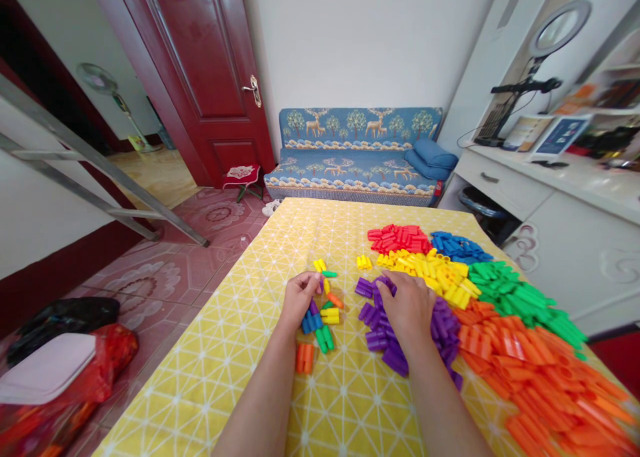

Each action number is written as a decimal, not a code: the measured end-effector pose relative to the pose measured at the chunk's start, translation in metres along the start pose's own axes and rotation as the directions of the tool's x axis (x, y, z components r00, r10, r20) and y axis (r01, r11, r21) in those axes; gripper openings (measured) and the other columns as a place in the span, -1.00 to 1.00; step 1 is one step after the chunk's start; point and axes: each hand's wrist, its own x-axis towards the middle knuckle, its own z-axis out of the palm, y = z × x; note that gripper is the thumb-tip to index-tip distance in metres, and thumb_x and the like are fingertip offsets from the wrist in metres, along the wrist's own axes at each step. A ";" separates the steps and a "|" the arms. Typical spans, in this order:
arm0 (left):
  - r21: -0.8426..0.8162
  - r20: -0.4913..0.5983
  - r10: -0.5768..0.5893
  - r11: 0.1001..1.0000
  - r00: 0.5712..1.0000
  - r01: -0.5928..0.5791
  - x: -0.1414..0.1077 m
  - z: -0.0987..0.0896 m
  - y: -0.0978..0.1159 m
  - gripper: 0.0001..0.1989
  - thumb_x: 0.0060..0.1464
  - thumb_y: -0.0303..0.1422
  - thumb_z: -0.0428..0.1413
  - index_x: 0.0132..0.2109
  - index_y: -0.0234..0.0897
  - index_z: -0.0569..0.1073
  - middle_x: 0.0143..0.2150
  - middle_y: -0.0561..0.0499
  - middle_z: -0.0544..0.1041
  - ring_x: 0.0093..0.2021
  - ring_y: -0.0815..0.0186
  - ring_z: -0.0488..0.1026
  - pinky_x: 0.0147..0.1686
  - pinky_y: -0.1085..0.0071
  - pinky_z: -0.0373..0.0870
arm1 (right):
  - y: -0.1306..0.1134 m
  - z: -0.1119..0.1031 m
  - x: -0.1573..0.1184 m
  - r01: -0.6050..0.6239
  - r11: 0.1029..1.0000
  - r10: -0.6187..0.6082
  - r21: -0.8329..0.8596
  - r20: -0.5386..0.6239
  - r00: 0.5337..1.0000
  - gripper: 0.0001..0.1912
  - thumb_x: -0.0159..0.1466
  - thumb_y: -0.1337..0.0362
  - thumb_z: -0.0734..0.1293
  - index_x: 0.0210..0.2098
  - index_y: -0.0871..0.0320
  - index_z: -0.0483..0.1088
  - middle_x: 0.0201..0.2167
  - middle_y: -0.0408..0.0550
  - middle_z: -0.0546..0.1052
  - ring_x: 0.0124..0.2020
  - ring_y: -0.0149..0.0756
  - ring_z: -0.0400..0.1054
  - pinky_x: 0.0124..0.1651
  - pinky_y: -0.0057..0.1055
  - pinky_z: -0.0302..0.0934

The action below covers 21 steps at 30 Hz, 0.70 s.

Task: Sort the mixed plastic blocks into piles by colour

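Observation:
My left hand (299,299) is closed in a pinch, with a bit of a purple plastic tube piece (321,287) showing at its fingertips. Around it lies a loose group of coloured tube pieces: a green pair (325,339), a yellow piece (331,315), blue pieces (311,322), a small orange piece (335,300) and an orange block (305,358) nearer me. Over the purple pile (379,340) rests my right hand (410,303), back upward. Its thumb touches the purple pieces, while the other fingertips are hidden beneath the hand.
Sorted heaps of red (397,238), blue (460,247), yellow (433,270), green (520,293) and orange pieces (530,370) cover the right side of the yellow-clothed table (215,370). Beyond stands a blue sofa (350,163); a metal ladder (100,167) leans at left.

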 end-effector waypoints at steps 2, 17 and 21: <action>-0.016 -0.010 0.007 1.000 1.000 -0.007 0.000 0.001 0.002 -0.61 0.12 -0.16 0.10 -0.57 -0.32 0.41 -0.56 0.04 0.43 -0.45 0.37 0.33 -0.35 0.46 0.25 | -0.006 0.003 -0.001 0.046 0.993 -0.040 0.106 -0.057 0.998 -0.76 0.21 0.24 0.33 -0.14 0.07 0.52 -0.11 -0.04 0.55 -0.07 -0.05 0.29 -0.02 -0.14 0.06; -0.215 -0.179 -0.110 0.974 0.978 0.070 0.002 -0.004 0.001 -0.50 0.02 0.07 0.10 -0.33 -0.36 0.53 -0.69 0.18 0.22 -0.68 0.52 0.05 -0.64 0.52 -0.06 | -0.092 0.023 -0.053 0.255 0.881 -0.383 0.398 0.286 0.878 -0.71 0.06 0.24 0.46 -0.19 0.02 0.45 -0.25 -0.06 0.52 -0.20 -0.13 0.40 -0.19 -0.27 0.22; -0.259 -0.174 -0.131 0.962 0.976 0.084 0.002 -0.002 0.001 -0.48 0.00 0.08 0.10 -0.31 -0.38 0.53 -0.69 0.17 0.24 -0.68 0.53 0.01 -0.64 0.53 -0.11 | -0.098 0.026 -0.062 0.216 0.913 -0.334 0.345 0.332 0.882 -0.54 0.03 0.34 0.43 -0.05 0.03 0.40 -0.20 -0.02 0.55 -0.21 -0.11 0.44 -0.24 -0.30 0.23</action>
